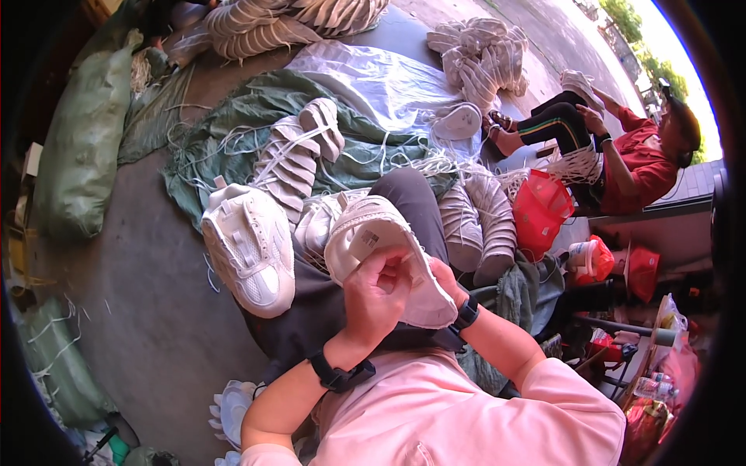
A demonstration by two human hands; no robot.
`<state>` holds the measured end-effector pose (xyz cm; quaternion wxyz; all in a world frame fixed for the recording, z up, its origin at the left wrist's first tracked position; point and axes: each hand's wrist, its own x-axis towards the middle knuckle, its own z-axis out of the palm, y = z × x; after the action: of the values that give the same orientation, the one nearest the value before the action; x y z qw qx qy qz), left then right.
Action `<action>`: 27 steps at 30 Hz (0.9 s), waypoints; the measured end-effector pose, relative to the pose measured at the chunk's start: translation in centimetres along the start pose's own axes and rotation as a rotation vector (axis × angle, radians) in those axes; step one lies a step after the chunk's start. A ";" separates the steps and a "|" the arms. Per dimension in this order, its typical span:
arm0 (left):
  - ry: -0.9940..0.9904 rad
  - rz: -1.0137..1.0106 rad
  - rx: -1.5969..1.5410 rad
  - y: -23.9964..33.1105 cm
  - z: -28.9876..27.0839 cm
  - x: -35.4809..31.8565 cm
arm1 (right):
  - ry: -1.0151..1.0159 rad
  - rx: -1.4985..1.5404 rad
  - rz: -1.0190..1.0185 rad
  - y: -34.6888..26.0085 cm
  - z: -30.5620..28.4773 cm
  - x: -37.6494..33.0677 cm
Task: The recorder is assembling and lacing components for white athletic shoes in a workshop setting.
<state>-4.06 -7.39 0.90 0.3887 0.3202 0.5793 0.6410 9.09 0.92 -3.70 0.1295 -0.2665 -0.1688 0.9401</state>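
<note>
White shoe (388, 248), sole up on the lap, clasped by the left hand (381, 291) with fingers curled over its opening, right hand (444, 277) behind, grip unclear; laced-looking finished shoe (249, 248) left of the grip, tied bundles (295, 155) beyond, work midway.

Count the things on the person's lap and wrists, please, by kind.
White shoes: 2, one held by both hands, one resting on the left knee
Black wristbands: 2, left and right
Total: 4
</note>
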 end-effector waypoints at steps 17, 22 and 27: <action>0.062 0.131 0.249 -0.4 -1.3 0.4 | -0.267 0.032 -0.010 0.9 0.5 0.5; 0.110 0.110 0.166 -0.1 -1.6 0.3 | -0.112 0.052 0.025 1.4 -0.6 0.1; 0.111 0.032 0.112 1.0 -3.7 -1.1 | -0.169 0.119 0.000 0.5 0.1 -0.3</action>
<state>-6.86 -10.20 1.51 0.3270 0.3148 0.6297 0.6304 9.21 0.31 -3.69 0.1305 -0.1778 -0.1228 0.9676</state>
